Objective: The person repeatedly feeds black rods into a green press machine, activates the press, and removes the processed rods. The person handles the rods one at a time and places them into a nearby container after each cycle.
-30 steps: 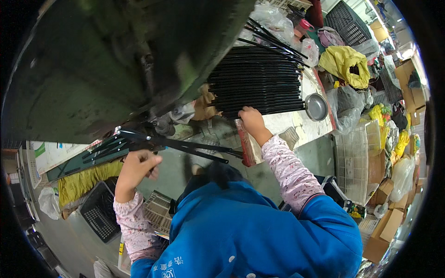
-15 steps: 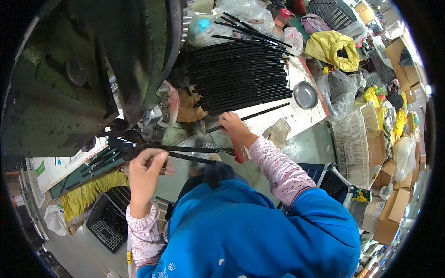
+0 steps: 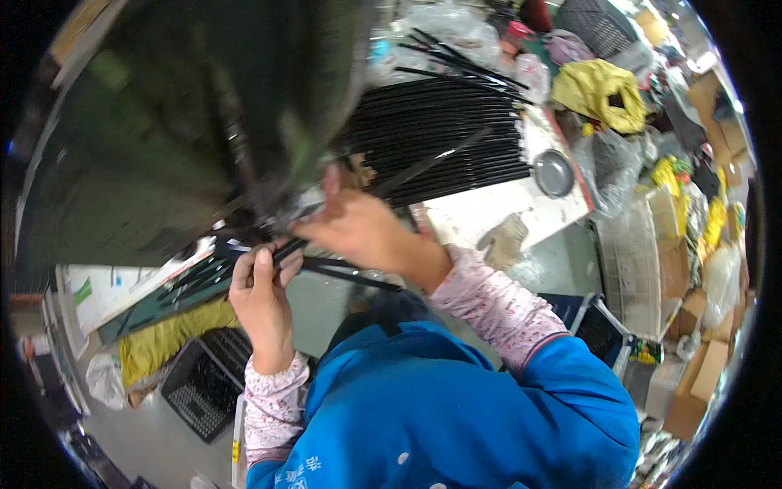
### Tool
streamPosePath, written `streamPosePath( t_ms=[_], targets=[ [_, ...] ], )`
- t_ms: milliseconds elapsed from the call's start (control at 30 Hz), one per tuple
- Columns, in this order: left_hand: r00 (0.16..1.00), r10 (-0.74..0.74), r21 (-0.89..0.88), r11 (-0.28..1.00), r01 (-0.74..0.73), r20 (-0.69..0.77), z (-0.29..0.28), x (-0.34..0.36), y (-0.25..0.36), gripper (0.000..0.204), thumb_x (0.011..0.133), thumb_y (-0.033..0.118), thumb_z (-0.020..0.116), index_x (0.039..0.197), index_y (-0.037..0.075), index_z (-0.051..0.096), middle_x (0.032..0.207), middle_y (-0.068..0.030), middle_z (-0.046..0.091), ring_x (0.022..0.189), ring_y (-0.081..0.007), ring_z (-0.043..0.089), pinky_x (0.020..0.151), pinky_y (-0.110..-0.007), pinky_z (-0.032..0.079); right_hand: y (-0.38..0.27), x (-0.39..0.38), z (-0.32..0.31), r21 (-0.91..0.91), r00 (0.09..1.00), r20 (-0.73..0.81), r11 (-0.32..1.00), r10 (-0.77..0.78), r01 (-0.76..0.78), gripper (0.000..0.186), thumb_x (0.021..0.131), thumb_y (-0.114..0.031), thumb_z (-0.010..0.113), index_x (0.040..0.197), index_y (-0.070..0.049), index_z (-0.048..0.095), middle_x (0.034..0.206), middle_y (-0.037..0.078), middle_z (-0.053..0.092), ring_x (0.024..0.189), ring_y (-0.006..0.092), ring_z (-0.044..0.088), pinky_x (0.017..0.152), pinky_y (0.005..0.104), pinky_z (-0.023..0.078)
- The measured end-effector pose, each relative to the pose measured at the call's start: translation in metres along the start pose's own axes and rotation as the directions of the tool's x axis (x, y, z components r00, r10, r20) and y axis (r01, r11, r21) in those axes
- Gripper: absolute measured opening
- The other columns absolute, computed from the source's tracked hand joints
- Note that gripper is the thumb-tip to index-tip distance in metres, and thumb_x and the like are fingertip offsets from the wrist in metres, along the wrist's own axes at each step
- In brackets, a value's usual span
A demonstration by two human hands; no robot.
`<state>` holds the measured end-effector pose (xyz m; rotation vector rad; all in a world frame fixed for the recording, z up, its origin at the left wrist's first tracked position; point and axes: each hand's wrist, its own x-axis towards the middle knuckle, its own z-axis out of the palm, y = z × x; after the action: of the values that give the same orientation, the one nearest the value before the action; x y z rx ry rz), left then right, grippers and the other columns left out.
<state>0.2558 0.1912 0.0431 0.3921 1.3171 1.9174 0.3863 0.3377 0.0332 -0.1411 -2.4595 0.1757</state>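
Observation:
My right hand, blurred, is closed on a black rod that slants up to the right over a dense row of similar rods. Just below and left of it, beneath a large dark green machine, my left hand has its fingers closed on black bar pieces at the machine's metal fittings. More black strips reach from there toward the lower right, below my right hand. Where the held rod ends is hidden by my fingers and blur.
The rods lie on a white bench with a metal dish and a grey glove. A yellow sack, cardboard boxes and white crates crowd the right. A black basket stands lower left.
My right hand has picked a rod off the row and moved left with it to the machine. My left hand has moved slightly right and closed on the black pieces there.

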Motion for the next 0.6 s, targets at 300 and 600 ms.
streamPosePath(
  t_ms=[300, 600],
  targets=[
    [0.994, 0.034, -0.03, 0.999, -0.037, -0.1, -0.035, 0.007, 0.005, 0.026, 0.096, 0.02, 0.057, 0.102, -0.006, 0.053, 0.081, -0.0148, 0.063, 0.063, -0.0207, 0.065, 0.058, -0.029, 0.056, -0.011, 0.018, 0.02, 0.111, 0.957, -0.076, 0.956, 0.28, -0.271, 0.021, 0.081, -0.024, 0.069, 0.099, -0.014, 0.07, 0.089, 0.006, 0.069, 0.072, 0.0259, 0.065, 0.063, 0.038, 0.052],
    [0.857, -0.466, 0.514, 0.802, 0.304, 0.22, -0.036, -0.005, -0.031, 0.027, 0.094, 0.019, 0.059, 0.1, -0.008, 0.057, 0.084, -0.0144, 0.067, 0.067, -0.0197, 0.067, 0.06, -0.029, 0.056, -0.018, 0.035, 0.037, 0.06, 0.927, -0.027, 0.926, 0.374, -0.372, 0.018, 0.083, -0.024, 0.067, 0.095, -0.011, 0.069, 0.086, 0.009, 0.068, 0.077, 0.03, 0.064, 0.066, 0.0396, 0.051]
  ],
)
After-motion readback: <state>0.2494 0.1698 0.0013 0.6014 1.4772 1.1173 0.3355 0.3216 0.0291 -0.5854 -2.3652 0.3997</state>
